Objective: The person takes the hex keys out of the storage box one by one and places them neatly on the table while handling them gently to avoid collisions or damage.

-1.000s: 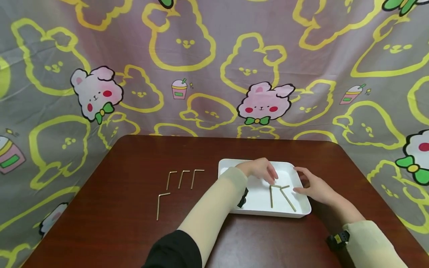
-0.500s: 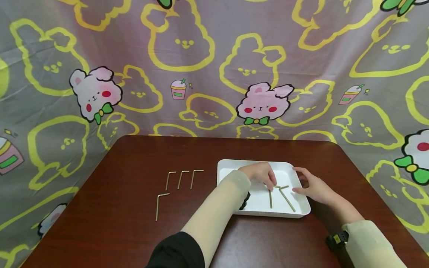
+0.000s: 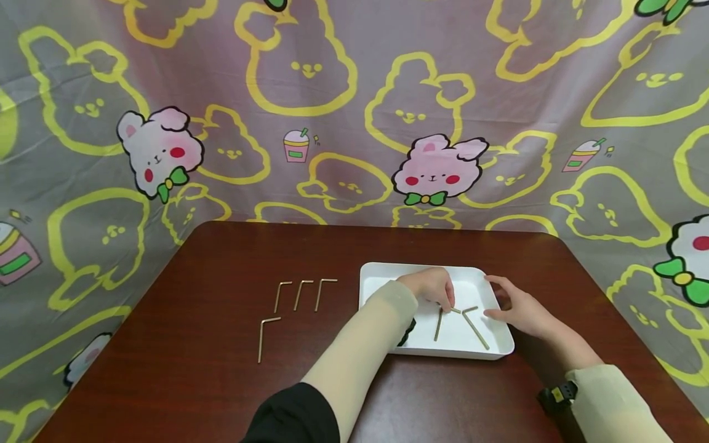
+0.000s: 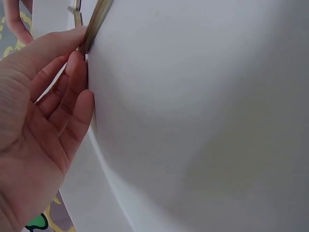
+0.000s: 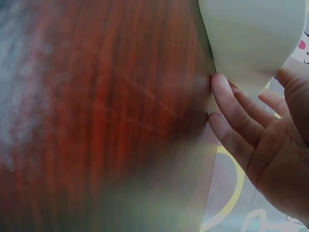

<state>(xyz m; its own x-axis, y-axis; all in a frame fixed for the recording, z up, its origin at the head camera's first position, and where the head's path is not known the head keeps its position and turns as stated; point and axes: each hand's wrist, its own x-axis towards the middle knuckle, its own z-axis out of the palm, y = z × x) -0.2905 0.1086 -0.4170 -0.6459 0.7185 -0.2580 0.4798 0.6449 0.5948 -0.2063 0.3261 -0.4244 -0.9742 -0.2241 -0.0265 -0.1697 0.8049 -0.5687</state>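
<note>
My left hand reaches into a white tray and pinches a brass-coloured hex key near its bend. In the left wrist view, thumb and fingertips meet at that hex key, low over the tray floor. A second hex key lies in the tray just to the right. My right hand holds the tray's right side, its thumb at the rim. The right wrist view has its fingers against the outer wall of the tray.
Left of the tray on the brown table lie three hex keys in a row, one of them a short key. Nearer the front is another, longer hex key. A patterned cloth hangs behind the table.
My left fingers have come down from above the tray and taken hold of the hex key. Its long arm has swung left, away from the other key. The right hand keeps its place.
</note>
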